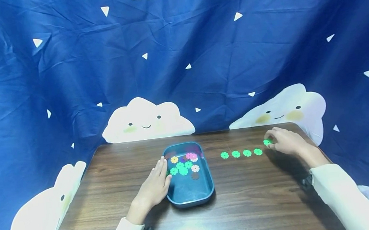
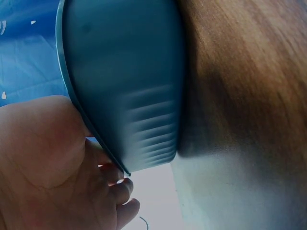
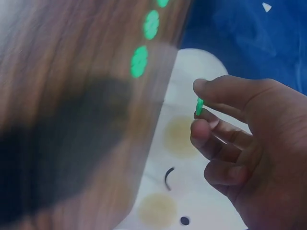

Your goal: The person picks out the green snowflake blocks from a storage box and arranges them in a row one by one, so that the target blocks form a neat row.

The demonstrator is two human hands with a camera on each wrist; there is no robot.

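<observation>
A blue tray sits mid-table and holds several flower-shaped discs in green, pink, yellow and white. My left hand rests flat against the tray's left wall, fingers straight. Several green discs lie in a row on the wood to the right of the tray. At the row's far right end my right hand pinches one more green disc between thumb and fingers, just above the tabletop.
The dark wooden table is backed by a blue cloth with white clouds hanging close behind it. The table's right rear corner lies just beyond my right hand.
</observation>
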